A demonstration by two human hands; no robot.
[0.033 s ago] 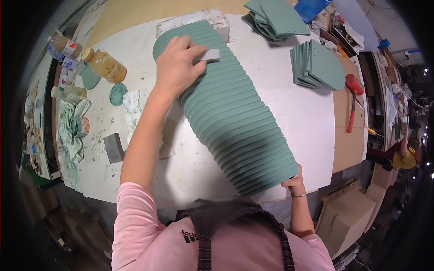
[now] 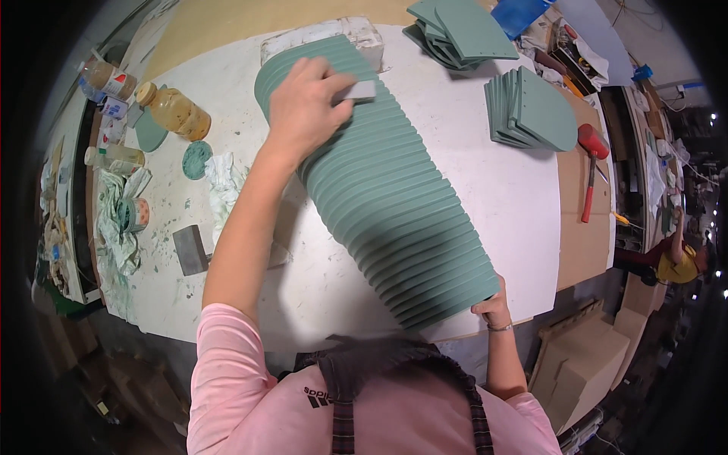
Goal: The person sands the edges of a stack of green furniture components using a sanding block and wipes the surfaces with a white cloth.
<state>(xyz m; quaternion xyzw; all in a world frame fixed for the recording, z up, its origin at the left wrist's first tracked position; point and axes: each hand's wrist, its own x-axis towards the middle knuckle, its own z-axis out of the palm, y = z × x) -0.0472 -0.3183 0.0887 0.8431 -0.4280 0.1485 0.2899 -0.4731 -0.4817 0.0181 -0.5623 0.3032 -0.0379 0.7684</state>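
A long green ribbed piece (image 2: 409, 205), which looks like many thin round-ended boards packed in a row, slants from the far middle of the table down to the near right. My left hand (image 2: 307, 106) is closed round a small pale rectangular block (image 2: 360, 92) and presses it on the ribs near the far end. Its fingers partly cover the block. My right hand (image 2: 493, 305) grips the near right corner of the ribbed piece; most of its fingers are hidden underneath. Behind the far end is a whitish block (image 2: 368, 42) with worn edges.
Stacks of loose green boards (image 2: 542, 114) lie at the far right, near a red mallet (image 2: 591, 144). To the left stand an amber bottle (image 2: 178, 111), a dish of green paste (image 2: 197, 160), crumpled cloths (image 2: 117, 220) and a grey block (image 2: 189, 250). Another person (image 2: 675, 265) is far right.
My left hand has slid a little to the right along the ribs with the pale block. My right hand keeps its hold on the near corner.
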